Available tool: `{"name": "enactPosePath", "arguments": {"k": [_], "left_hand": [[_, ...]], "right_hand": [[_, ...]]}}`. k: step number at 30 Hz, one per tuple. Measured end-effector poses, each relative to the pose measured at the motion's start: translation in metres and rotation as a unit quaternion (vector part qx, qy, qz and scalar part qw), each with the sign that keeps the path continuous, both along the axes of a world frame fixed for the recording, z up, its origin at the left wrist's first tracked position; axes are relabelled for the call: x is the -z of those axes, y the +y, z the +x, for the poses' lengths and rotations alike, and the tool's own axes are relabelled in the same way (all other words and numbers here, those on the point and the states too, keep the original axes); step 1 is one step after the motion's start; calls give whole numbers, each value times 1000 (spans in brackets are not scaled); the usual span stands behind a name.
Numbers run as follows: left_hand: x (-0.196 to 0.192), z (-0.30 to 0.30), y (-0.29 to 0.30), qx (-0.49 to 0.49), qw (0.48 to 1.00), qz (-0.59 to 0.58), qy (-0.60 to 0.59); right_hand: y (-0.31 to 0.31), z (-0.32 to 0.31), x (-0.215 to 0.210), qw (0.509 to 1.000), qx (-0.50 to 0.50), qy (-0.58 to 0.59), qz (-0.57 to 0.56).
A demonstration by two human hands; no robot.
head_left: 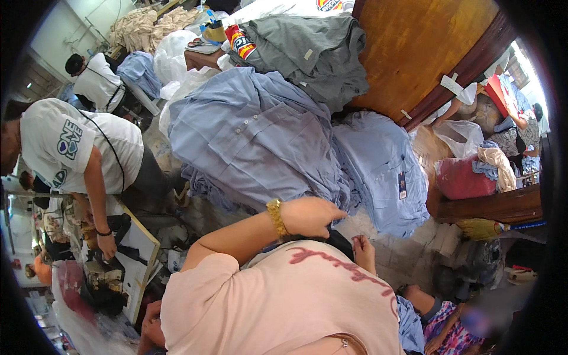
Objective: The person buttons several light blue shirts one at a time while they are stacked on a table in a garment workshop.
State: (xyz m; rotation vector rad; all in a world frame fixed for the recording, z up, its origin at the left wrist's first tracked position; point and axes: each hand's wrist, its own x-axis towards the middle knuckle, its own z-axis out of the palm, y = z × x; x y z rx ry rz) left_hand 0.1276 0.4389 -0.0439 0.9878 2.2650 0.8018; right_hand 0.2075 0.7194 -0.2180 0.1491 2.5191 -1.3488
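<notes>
My left hand (310,217), with a gold wristwatch (276,219) at its wrist, is held in front of my body. Its fingers are curled closed, and whatever they may hold is too small to make out. To its right and nearer me, my right hand (364,253) has its thumb and fingertips drawn together; nothing in them can be named. Just beyond the left hand lies a big heap of light blue button shirts (254,133). Beside it is a stack of folded blue shirts (384,171) with a dark hang tag (402,185). Grey garments (307,53) are piled farther back.
A brown wooden panel (420,47) rises behind the stacks. On the left, a person in a white shirt (89,142) stands by a worktable (142,254). At right are a red bundle (467,177) and a broom (482,228). Another person (452,325) is at lower right.
</notes>
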Motion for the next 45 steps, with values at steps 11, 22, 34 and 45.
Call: {"name": "enactPosePath", "arguments": {"k": [11,22,34,45], "left_hand": [[-16,-33,17,-70,992,-85,62],[22,-75,-49,-313,933,-145,105],[114,-61,-202,-694,683,-43,226],[93,-58,-220,-626,740,-21,245]], "right_hand": [[61,6,20,994,86,-43,-49],[66,-27,16,991,101,-53,-73],[44,-89,32,994,-96,36,28],[-115,-123,-41,973,-187,138,-9]]}}
